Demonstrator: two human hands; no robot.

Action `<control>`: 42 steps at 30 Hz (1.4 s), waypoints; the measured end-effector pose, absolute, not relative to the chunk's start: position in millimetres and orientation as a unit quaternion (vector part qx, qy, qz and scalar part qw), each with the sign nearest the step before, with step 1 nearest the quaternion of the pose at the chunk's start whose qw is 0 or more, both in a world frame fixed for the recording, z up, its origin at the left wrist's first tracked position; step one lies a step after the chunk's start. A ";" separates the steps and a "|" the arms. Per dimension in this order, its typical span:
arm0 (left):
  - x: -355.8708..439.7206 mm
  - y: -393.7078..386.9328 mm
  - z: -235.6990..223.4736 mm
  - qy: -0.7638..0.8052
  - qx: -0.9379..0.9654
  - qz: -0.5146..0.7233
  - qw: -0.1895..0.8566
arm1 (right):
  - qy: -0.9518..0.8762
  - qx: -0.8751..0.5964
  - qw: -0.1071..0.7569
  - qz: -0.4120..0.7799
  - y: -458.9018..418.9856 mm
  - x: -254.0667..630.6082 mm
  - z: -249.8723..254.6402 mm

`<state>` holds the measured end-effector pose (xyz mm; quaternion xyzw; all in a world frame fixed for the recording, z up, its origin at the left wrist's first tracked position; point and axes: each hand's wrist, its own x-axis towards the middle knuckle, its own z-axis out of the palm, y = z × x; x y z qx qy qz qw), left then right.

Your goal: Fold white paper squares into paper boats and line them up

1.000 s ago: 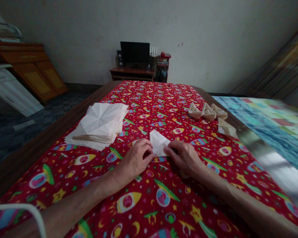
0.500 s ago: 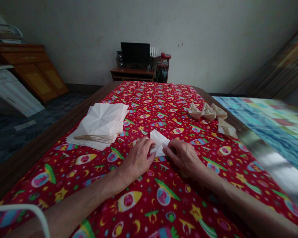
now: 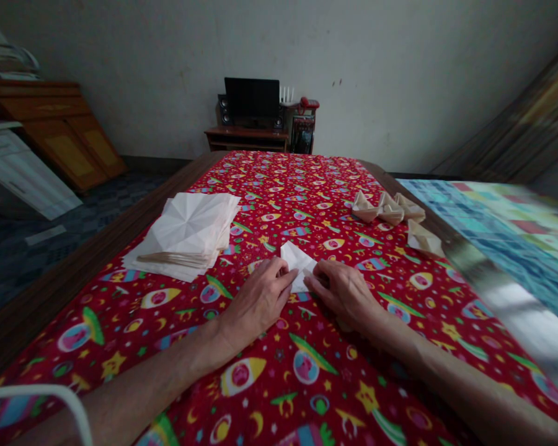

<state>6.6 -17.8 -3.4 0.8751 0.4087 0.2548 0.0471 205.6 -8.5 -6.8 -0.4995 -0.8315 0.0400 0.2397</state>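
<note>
A small folded white paper [image 3: 296, 261] lies on the red patterned tablecloth [image 3: 307, 186] in the middle of the table. My left hand [image 3: 259, 297] rests on its left side, fingers curled and pressing its edge. My right hand [image 3: 344, 291] pinches the paper's right lower corner with thumb and fingertips. Both forearms lie on the cloth. The lower part of the paper is hidden under my fingers.
A stack of creased white paper sheets [image 3: 186, 234] lies left of my hands. Several folded beige paper shapes [image 3: 390, 210] sit at the back right, one more [image 3: 424, 240] nearer. A wooden table edge [image 3: 74, 266] runs left; a small desk with a monitor [image 3: 253, 102] stands behind.
My left hand has slid a little further over the paper, covering more of it. My right hand has stayed at the paper's right corner.
</note>
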 end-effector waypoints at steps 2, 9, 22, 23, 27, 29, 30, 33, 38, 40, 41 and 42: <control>6.2 -18.3 -2.6 0.407 0.879 0.246 0.036 | -0.827 -0.500 0.252 0.050 -8.7 205.8 -5.9; 4.1 -23.7 1.7 0.396 0.896 0.202 0.017 | -0.830 -0.482 0.278 0.041 -9.7 203.9 -3.7; 1.5 -29.4 13.0 0.396 0.908 0.138 0.007 | -0.862 -0.449 0.230 -0.057 -11.5 214.8 -0.9; 1.5 -30.5 14.5 0.397 0.909 0.126 0.003 | -0.873 -0.434 0.214 -0.068 -14.2 213.4 2.3; 1.9 -34.0 17.9 0.394 0.914 0.094 -0.014 | -0.936 -0.319 0.135 -0.066 -25.9 206.4 11.7; 1.9 -34.3 16.9 0.392 0.915 0.093 -0.012 | -0.945 -0.304 0.110 -0.052 -29.7 205.1 12.8; 1.4 -33.7 15.8 0.392 0.915 0.099 -0.006 | -0.945 -0.308 0.102 -0.047 -30.7 205.4 12.7; -2.9 -27.5 12.4 0.392 0.908 0.145 0.046 | -0.947 -0.309 0.086 -0.028 -30.6 208.9 10.7; -16.9 -8.7 14.2 0.360 0.875 0.209 0.249 | -0.946 -0.311 0.093 -0.015 -26.1 213.7 5.3; -21.1 -3.6 14.3 0.355 0.865 0.220 0.280 | -0.945 -0.314 0.087 -0.010 -25.3 213.5 4.1; -22.4 -2.0 13.2 0.352 0.863 0.227 0.281 | -0.945 -0.316 0.083 -0.010 -25.3 213.0 4.0; -23.2 -0.9 11.4 0.349 0.863 0.236 0.279 | -0.945 -0.318 0.079 -0.011 -25.4 212.3 4.1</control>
